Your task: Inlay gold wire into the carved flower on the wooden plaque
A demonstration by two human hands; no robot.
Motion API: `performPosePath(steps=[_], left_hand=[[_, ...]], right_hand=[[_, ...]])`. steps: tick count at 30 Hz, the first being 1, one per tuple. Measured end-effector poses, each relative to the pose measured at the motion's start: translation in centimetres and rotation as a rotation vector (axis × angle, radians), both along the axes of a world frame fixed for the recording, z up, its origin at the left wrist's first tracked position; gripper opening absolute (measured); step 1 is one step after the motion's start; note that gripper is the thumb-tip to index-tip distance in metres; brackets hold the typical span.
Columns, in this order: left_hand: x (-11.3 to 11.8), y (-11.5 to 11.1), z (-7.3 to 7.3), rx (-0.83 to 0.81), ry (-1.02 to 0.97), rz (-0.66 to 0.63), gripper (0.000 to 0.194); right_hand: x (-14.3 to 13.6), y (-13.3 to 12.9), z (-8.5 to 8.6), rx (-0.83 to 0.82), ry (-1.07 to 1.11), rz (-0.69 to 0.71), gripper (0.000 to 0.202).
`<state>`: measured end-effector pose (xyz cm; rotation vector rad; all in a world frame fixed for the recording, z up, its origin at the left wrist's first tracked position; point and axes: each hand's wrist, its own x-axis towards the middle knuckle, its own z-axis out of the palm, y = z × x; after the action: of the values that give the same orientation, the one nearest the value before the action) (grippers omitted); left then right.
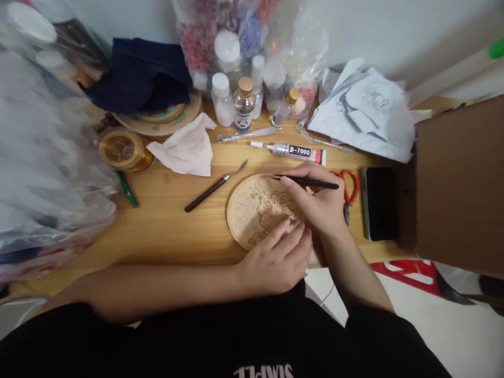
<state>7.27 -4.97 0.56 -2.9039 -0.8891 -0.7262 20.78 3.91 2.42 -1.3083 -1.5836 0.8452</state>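
Note:
A round wooden disc (241,219) lies on the table, bearing a pencil-drawn flower design with gold wire outlines over its middle. My left hand (275,260) rests at the disc's lower right edge, its fingers laid over the surface and slightly bent. Pinched in my right hand (321,202) are slim black tweezers (315,182), their tip at the disc's upper edge. Whether the tip grips any wire is too small to tell. A dark-handled craft knife (210,192) lies left of the disc. Behind it is a B-7000 glue tube (297,151).
Red-handled pliers (349,189) and a phone (380,203) lie right of my right hand, beside a cardboard box (459,184). Bottles (243,107), a pen (248,135), crumpled tissue (187,147) and a gold wire spool (123,149) stand or lie behind. Plastic bags (43,157) crowd the left.

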Motion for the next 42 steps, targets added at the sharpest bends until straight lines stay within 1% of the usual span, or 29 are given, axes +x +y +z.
performPosePath(steps=[3, 5, 7, 9, 11, 15, 18, 22, 25, 27, 33, 37, 42], left_hand=[[-1.9, 1.6, 1.5, -0.12, 0.06, 0.13, 0.048], [-3.5, 2.5, 1.9, -0.153, 0.101, 0.242, 0.05], [-5.0, 3.1, 1.7, -0.143, 0.136, 0.315, 0.05], [-6.1, 3.4, 1.2, -0.132, 0.126, 0.345, 0.055], [-6.6, 3.4, 0.6, -0.158, 0.113, 0.354, 0.061], [-6.6, 3.4, -0.1, -0.224, 0.117, 0.354, 0.065], [-6.6, 3.4, 0.0, -0.231, 0.112, 0.362, 0.062], [-6.7, 3.1, 0.2, -0.218, 0.107, 0.361, 0.061], [-6.7, 3.0, 0.2, -0.209, 0.108, 0.359, 0.062], [-6.6, 3.0, 0.1, -0.225, 0.104, 0.361, 0.066], [-6.4, 3.1, 0.0, -0.266, 0.109, 0.351, 0.072], [-6.4, 3.1, 0.1, -0.246, 0.122, 0.363, 0.07], [-6.4, 3.1, 0.2, -0.248, 0.109, 0.367, 0.065]], right_hand=[[0.1, 0.0, 0.0, 0.011, 0.056, -0.032, 0.002], [0.2, 0.0, 0.1, 0.015, 0.085, -0.044, 0.003], [0.2, 0.0, 0.1, 0.009, 0.104, -0.052, 0.002], [0.2, -0.1, 0.3, 0.002, 0.119, -0.045, 0.001], [0.1, -0.1, 0.4, 0.005, 0.125, -0.027, 0.002], [0.1, -0.1, 0.4, -0.007, 0.089, 0.017, 0.003], [0.3, -0.2, 0.4, -0.018, 0.005, 0.127, 0.004], [0.6, -0.2, 0.1, 0.075, -0.141, 0.297, 0.005], [0.5, -0.2, 0.0, 0.11, -0.218, 0.36, 0.006], [0.5, -0.2, -0.1, 0.106, -0.227, 0.349, 0.006], [0.4, -0.1, 0.0, 0.072, -0.228, 0.255, 0.006], [0.5, -0.2, 0.0, 0.063, -0.218, 0.255, 0.008], [0.4, -0.2, 0.0, 0.069, -0.217, 0.258, 0.005]])
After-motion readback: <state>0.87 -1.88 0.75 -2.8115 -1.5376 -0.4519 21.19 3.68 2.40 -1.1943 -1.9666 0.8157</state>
